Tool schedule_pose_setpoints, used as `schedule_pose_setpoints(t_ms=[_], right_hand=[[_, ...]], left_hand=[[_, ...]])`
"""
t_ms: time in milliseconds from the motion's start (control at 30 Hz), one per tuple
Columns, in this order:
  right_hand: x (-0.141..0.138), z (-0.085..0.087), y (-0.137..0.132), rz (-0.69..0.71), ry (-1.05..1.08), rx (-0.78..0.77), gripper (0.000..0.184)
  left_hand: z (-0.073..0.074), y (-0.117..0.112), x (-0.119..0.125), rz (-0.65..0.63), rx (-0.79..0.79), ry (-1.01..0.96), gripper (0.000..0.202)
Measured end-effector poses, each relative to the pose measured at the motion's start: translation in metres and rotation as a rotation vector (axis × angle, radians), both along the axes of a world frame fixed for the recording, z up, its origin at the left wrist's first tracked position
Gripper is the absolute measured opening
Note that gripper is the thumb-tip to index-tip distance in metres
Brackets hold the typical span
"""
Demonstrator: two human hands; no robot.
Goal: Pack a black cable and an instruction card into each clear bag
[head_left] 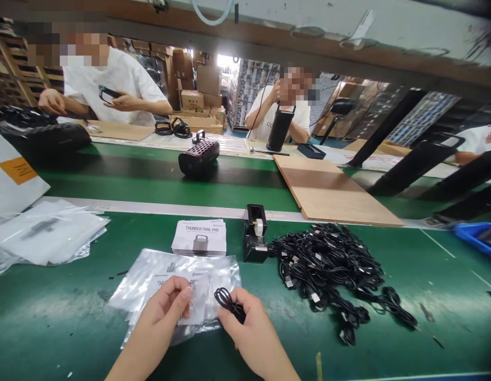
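Observation:
My left hand (168, 304) is closed in a pinch on a clear plastic bag (209, 312), near its upper part. Printed lettering shows through the plastic beside my fingers. A small coiled black USB cable (228, 301) sits in my right hand (247, 320), between thumb and fingers, over the right part of the bag. More clear bags (138, 280) lie flat beneath both hands. Just beyond them is a stack of printed booklets (200, 236) with a speaker drawing on top. To the right spreads a heap of coiled black cables (328, 264).
A black tape dispenser (255, 235) stands between booklets and cables. Filled plastic bags (51, 233) lie at left. Beyond are a black speaker (198, 157) on the green belt, a wooden board (333, 190) and a blue bin (478, 238). Co-workers sit across, two holding black items.

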State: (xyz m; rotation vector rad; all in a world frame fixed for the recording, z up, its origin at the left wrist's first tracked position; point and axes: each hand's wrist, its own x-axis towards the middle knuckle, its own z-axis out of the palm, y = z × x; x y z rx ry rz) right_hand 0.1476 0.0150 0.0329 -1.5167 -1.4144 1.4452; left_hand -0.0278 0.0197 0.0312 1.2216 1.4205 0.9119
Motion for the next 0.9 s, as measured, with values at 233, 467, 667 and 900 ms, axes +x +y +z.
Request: schedule_pose_setpoints(t_ms=[233,467,667,900], right_hand=[[0.026,0.023,-0.007,0.151,-0.198,0.09,0.03],[0.022,0.012,-0.001,0.037,-0.266,0.107,0.02],[-0.005,0.001,0.007,-0.102,-0.044,0.149,0.02],[-0.025,0.034,0.032,0.195,-0.056,0.434,0.028]], left_hand=[[-0.012,-0.007,0.016,-0.124,0.203,0.317,0.02],[-0.014,-0.012,0.02,-0.141,0.251,0.363,0.021],[-0.012,-0.017,0.027,-0.025,0.19,0.245,0.025],[0.034,0.006,0.015,0.118,0.292,0.119,0.027]])
